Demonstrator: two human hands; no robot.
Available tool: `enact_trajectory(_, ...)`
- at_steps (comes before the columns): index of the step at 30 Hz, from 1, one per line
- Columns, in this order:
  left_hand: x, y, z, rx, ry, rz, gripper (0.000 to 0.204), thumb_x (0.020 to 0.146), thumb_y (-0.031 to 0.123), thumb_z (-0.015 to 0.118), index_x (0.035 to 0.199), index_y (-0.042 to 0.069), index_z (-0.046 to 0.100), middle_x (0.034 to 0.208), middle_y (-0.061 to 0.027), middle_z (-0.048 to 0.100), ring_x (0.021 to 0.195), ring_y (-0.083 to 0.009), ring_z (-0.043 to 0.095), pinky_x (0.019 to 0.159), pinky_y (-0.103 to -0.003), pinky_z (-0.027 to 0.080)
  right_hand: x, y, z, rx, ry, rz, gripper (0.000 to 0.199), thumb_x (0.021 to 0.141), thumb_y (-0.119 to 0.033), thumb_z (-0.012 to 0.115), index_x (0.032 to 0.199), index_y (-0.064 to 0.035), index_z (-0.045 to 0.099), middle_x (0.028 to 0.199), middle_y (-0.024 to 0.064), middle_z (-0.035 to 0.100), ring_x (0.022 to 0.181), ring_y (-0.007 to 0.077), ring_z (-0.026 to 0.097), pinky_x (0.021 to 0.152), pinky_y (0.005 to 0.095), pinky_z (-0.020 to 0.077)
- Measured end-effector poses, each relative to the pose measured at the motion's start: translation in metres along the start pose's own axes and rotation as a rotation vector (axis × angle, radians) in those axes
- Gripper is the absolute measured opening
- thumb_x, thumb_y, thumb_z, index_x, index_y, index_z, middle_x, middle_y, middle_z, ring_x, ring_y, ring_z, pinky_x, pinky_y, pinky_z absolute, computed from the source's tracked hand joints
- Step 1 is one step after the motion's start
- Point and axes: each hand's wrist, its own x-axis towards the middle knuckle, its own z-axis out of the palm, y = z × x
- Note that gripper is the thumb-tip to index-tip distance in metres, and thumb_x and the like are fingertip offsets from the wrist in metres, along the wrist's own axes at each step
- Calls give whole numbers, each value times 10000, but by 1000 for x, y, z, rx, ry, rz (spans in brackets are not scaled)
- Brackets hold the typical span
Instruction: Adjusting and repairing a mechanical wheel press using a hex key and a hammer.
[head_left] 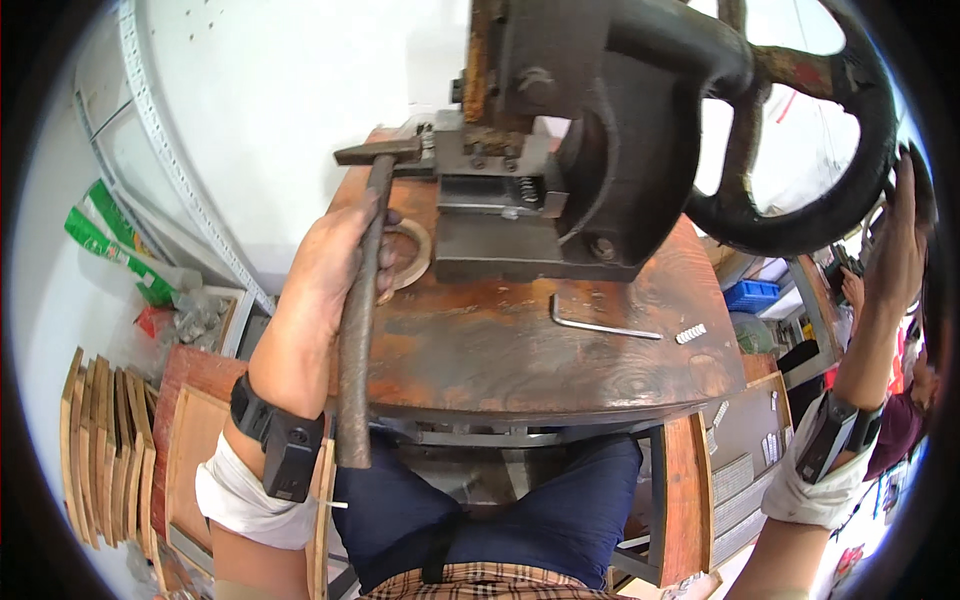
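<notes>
between the wrapped fingers of your left hand [335, 245], the hammer [358, 335] seems stiff, head-heavy, best gripped below them, though i cannot tell whether your right hand [895, 250] grasps anything.

At one o'clock, a heavy black metal press [640, 150] is showing orange, rusty streaks. At nine, a long-handled brown-grey hammer [357, 340] is looking mottled. Toward six, a red-brown wooden tabletop [500, 370] is bearing blackish stains, while navy cloth trousers [530, 530] are contrasting with a tan plaid fabric shirt [520, 580]. At three, a rectangular plastic crate [750, 297] is showing bright blue.
</notes>
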Motion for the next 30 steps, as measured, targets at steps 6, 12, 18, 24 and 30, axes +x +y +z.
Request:
enact_trajectory(6, 0, -6, 16, 44, 31, -54, 338, 885, 350, 482, 855, 18, 535, 557, -38, 471, 392, -137, 445, 351, -253, 378, 0, -17, 2, -136, 51, -75, 397, 883, -294, 537, 1157, -8, 535, 1100, 127, 576, 1024, 189, 550, 911, 279, 400)
enact_trajectory(12, -7, -4, 24, 62, 24, -18, 349, 884, 360, 475, 904, 17, 536, 554, -36, 462, 392, -130, 429, 348, -250, 346, 1, -29, 20, 11, 49, 207, 448, 847, -305, 586, 1143, 27, 533, 921, 92, 624, 796, 112, 607, 711, 177, 467)
enact_trajectory(18, -9, -5, 23, 78, 94, -25, 373, 886, 362, 441, 968, 6, 520, 563, -37, 456, 402, -130, 417, 364, -258, 337, -29, -26, 22, 208, -27, 205, 444, 803, -306, 648, 1077, 32, 557, 891, 67, 609, 782, 101, 552, 703, 211, 434)
enact_trajectory(24, -6, -8, 28, 61, 105, -31, 386, 874, 371, 476, 973, 1, 518, 562, -48, 457, 394, -139, 421, 363, -261, 343, -72, -14, 38, 474, -58, 343, 367, 886, -247, 535, 1078, 52, 442, 947, 149, 583, 833, 191, 590, 754, 324, 486)
enact_trajectory(30, -15, -3, 26, -15, 62, 7, 364, 885, 347, 466, 971, -4, 512, 569, -62, 461, 389, -148, 426, 354, -260, 345, -87, -11, 50, 610, 55, 332, 309, 852, -208, 588, 1020, 12, 451, 835, 104, 594, 721, 169, 606, 655, 279, 489)
